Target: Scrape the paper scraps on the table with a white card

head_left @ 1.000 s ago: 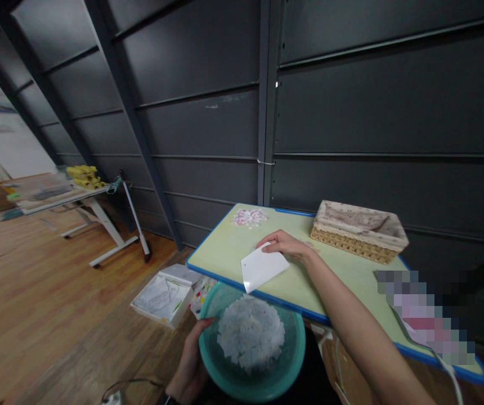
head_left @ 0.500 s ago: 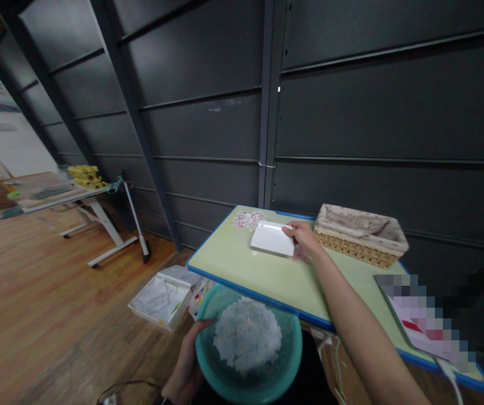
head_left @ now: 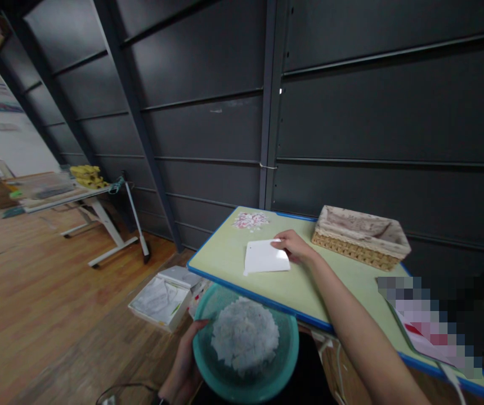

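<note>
In the head view, my right hand [head_left: 294, 246] grips a white scraper [head_left: 266, 257] by its upper right corner. The scraper is a flat sheet with a small hole, held low over the light-green tabletop [head_left: 301, 289] near its front edge. My left hand [head_left: 186, 354] holds the left rim of a teal plastic basket [head_left: 293, 349], which is just below the table edge. Inside the basket lies a heap of whitish, paper-like scraps [head_left: 245, 336]. A scatter of small pink and white bits [head_left: 251, 220] lies at the table's far left corner.
A cloth-lined wicker basket [head_left: 360, 236] stands at the table's back right. A pixelated flat item [head_left: 428, 326] lies on the right. On the floor, left, is an open white box [head_left: 160, 301]. Another table [head_left: 77, 197] with yellow items [head_left: 88, 175] stands farther left. Dark panels form the wall.
My right hand has drawn the scraper toward the table's front edge and slightly left. Some bits that showed by the hand are out of sight. My left hand still holds the teal basket.
</note>
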Demonstrator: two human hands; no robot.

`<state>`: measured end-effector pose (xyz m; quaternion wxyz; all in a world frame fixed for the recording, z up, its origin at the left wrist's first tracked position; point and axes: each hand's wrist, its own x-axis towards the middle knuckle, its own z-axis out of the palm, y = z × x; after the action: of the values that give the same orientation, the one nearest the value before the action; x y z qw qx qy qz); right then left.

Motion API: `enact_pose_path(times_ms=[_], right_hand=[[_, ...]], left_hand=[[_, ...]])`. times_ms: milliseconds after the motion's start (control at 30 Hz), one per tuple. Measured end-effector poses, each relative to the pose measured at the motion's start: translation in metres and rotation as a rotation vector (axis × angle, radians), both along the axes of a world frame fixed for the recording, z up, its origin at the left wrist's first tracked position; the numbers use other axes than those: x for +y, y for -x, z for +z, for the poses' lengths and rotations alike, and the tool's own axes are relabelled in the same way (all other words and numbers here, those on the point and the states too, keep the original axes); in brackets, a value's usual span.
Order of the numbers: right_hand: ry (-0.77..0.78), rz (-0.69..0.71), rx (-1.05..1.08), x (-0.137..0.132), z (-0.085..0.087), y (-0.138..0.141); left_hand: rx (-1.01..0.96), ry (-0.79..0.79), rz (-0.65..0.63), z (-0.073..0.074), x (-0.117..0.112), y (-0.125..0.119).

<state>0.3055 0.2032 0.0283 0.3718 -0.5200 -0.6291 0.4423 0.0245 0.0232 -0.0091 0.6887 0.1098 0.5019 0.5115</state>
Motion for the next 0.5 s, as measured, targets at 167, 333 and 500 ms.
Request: enact_pose_path(times_ms=[167, 333, 500], right_hand=[[0.007, 0.226, 0.042, -0.009, 0.006, 0.02], [-0.132, -0.128, 0.185, -0.003, 0.007, 0.017], [-0.495, -0.638, -0.27, 0.005, 0.006, 0.002]], left_hand=[[0.052, 0.008, -0.039, 0.0, 0.001, 0.0], [0.044, 0.019, -0.035, -0.008, 0.003, 0.003], [-0.002, 0.001, -0.027, -0.021, 0.003, 0.005]])
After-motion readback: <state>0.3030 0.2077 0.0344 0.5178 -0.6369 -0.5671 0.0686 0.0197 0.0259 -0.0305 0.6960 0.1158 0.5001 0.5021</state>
